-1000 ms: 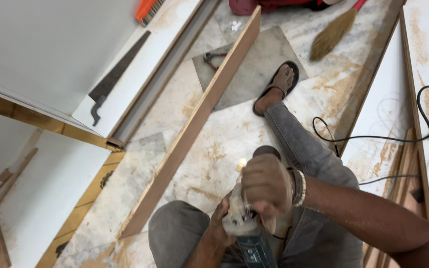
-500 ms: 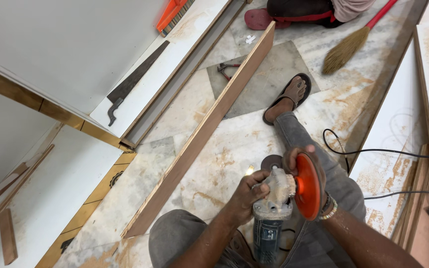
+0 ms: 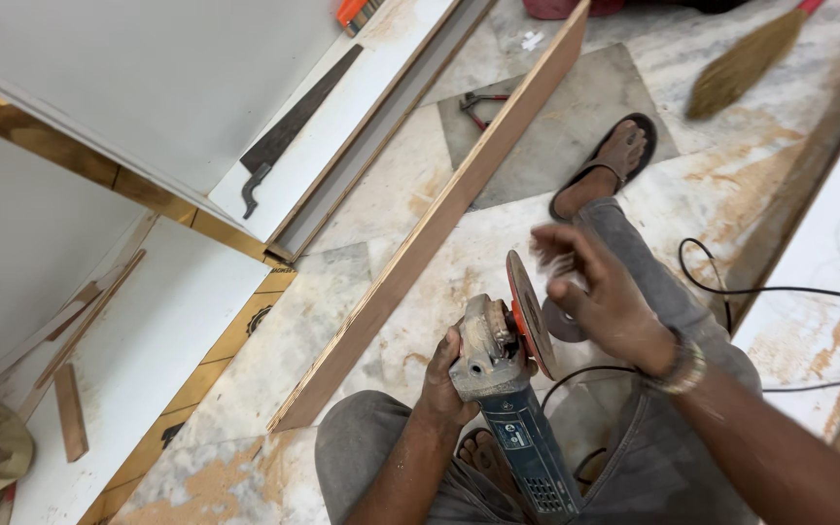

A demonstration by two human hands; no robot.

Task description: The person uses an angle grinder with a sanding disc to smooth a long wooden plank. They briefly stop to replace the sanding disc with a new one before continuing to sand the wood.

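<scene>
At lower centre the left hand (image 3: 454,374) is wrapped tight around the grinder (image 3: 500,389), whose tail is cut off by the bottom edge. The right hand (image 3: 600,292), open with fingers spread (blurred), hovers beside the disc (image 3: 529,313); contact is unclear.

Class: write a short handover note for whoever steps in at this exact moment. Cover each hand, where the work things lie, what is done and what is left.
Left hand: wrapped around the head of the angle grinder, held over the lap.
Right hand: open, blurred, beside the grinder disc; whether it touches the disc I cannot tell.
Things: long wooden board lies on the floor ahead; hand saw rests on the white panel; the cord's end is out of view.
Done: disc sits on the grinder.
Left: I cannot tell if it is tight; check it.
</scene>
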